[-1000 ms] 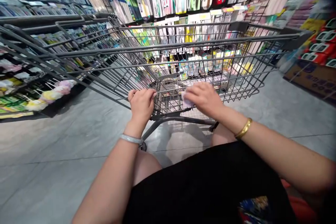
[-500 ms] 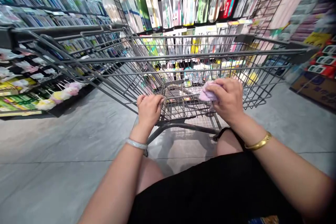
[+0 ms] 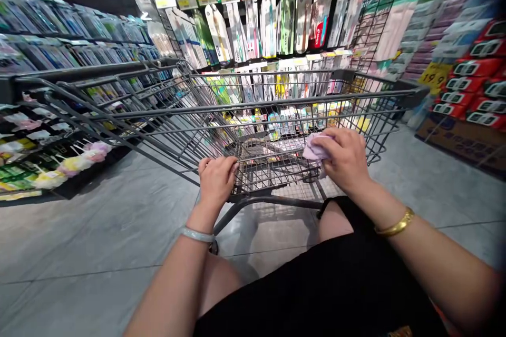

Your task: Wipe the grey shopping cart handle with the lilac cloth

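A dark grey wire shopping cart point(image 3: 221, 109) stands in front of me, seen side-on. My left hand point(image 3: 216, 179) is closed, its fingers curled over a lower wire of the cart's basket; a pale bangle circles that wrist. In my right hand point(image 3: 347, 158) is a crumpled light purple cloth point(image 3: 315, 148), pinched between thumb and fingers beside the basket's side wires. Whether the cloth touches a wire is hard to tell. A gold bangle sits on my right wrist.
Behind the cart rises a rack of packaged toothbrushes point(image 3: 269, 26) with price tags. More packed shelves point(image 3: 79, 47) line the left, with pastel bath puffs point(image 3: 79, 166) low down. Red packs point(image 3: 470, 84) are stacked on a brown carton point(image 3: 458, 142) at right. Grey tiled floor point(image 3: 98, 242) lies below.
The view has tilted up and turned slightly right, so the cart and racks sit lower and further left in it. The cloth has shifted a little along the wires in my right hand.
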Demonstrator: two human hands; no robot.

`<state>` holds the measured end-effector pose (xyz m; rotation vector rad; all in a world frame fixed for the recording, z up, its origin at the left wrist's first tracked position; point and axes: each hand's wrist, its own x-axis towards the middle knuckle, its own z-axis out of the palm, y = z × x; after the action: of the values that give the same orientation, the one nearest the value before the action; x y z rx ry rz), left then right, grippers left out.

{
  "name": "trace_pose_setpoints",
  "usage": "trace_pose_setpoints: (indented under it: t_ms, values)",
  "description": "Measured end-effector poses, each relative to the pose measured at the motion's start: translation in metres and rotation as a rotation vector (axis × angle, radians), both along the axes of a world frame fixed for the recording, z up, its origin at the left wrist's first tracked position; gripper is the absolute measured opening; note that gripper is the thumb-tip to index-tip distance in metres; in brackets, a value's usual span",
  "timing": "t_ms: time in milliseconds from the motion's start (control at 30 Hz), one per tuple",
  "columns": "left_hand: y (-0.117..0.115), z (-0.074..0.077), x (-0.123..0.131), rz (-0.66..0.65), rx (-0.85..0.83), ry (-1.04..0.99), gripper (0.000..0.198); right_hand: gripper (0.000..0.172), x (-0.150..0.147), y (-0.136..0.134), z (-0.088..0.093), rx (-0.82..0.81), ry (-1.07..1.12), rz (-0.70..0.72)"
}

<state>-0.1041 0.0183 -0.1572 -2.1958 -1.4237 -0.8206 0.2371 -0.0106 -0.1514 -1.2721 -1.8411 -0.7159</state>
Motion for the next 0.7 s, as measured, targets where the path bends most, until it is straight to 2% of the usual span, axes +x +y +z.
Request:
trace_pose_setpoints:
  t_ms: [67, 200, 233, 300, 400, 467, 567, 633, 700]
  values:
    - [0.0, 0.001, 0.0, -0.002, -0.001, 0.0, 0.024, 0.038, 0.003, 0.0, -0.013, -0.028, -0.013, -0.024]
    - [0.0, 0.002, 0.0, -0.006, -0.006, 0.004, 0.025, 0.036, 0.011, -0.003, -0.05, -0.24, -0.17, 0.025]
    - [0.001, 0.002, 0.0, -0.005, -0.006, 0.004, 0.025, 0.037, 0.013, -0.004, -0.053, -0.273, -0.164, 0.035]
    - [0.001, 0.002, 0.0, -0.003, -0.007, 0.003, 0.025, 0.04, 0.017, -0.005, -0.046, -0.255, -0.085, 0.039]
    - [0.001, 0.002, 0.0, -0.007, -0.012, 0.001, 0.025, 0.047, 0.018, -0.003, -0.025, -0.098, 0.028, 0.018]
    - [0.001, 0.003, 0.001, -0.01, -0.016, -0.002, 0.025, 0.049, 0.015, -0.001, -0.02, -0.032, 0.069, -0.016]
    - [-0.002, 0.007, 0.002, -0.01, -0.022, -0.003, 0.026, 0.042, 0.012, 0.0, -0.036, -0.123, 0.05, -0.04]
    - [-0.004, 0.009, 0.003, -0.003, -0.026, 0.0, 0.027, 0.039, 0.016, -0.001, -0.049, -0.235, 0.01, 0.006]
    - [-0.006, 0.011, 0.004, 0.01, -0.028, 0.004, 0.029, 0.043, 0.029, -0.002, -0.054, -0.271, 0.031, 0.07]
